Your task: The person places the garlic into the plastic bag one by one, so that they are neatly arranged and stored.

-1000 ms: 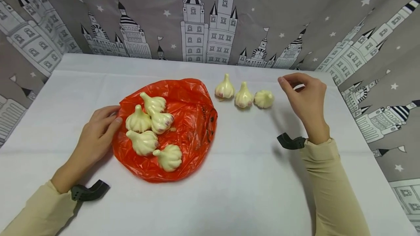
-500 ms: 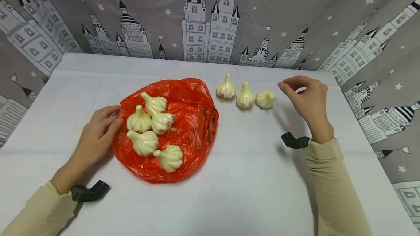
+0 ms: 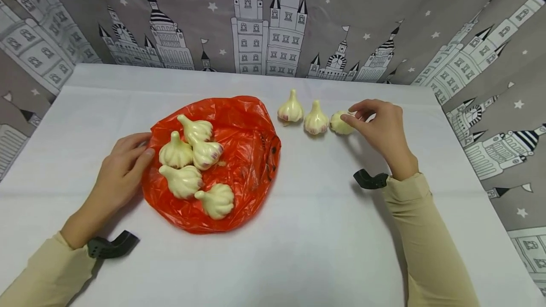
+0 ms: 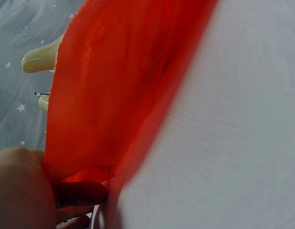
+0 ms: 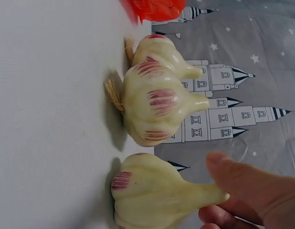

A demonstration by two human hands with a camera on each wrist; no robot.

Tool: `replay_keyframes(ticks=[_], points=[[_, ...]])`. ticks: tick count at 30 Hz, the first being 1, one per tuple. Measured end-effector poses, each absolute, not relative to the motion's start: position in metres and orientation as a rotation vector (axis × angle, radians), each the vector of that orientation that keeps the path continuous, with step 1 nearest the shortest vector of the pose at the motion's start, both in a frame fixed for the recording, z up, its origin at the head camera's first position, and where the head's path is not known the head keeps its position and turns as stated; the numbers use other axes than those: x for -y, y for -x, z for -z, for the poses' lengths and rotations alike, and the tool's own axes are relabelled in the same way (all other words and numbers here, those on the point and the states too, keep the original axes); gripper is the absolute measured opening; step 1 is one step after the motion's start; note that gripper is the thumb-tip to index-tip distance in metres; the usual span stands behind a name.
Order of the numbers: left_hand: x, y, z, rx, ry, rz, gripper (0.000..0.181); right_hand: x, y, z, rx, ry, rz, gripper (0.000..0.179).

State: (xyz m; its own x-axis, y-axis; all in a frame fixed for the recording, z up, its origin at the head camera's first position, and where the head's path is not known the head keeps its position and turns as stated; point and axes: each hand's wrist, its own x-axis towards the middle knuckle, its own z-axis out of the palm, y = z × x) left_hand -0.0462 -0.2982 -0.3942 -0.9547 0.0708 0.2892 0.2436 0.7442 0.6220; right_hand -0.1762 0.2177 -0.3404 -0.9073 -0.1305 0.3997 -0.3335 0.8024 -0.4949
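Observation:
My left hand holds the rim of a red plastic bag on the left of the table, its thumb and fingers on either side of the film. Several garlic bulbs lie in the bag, one of them a garlic bulb near its front. Right of the bag stand a garlic bulb, a second garlic bulb and a third garlic bulb. At this third bulb my right hand has thumb and fingers around the stem; in the right wrist view the thumb shows a gap from it.
A white cloth covers the table. Behind it hangs a grey curtain printed with castles and stars. Each wrist carries a black camera mount, such as the black mount on the right one.
My right hand has moved left from beside the third garlic bulb, bringing its fingers around the stem. The left hand still holds the bag's rim. The head view has shifted slightly.

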Motion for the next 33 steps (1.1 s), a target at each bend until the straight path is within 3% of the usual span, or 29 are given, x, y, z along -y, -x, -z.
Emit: replay_keyframes(ticks=[33], points=[[0.300, 0.050, 0.395, 2.714, 0.220, 1.012, 0.035, -0.224, 0.177, 0.333, 2.558, -0.304, -0.838, 0.011]])
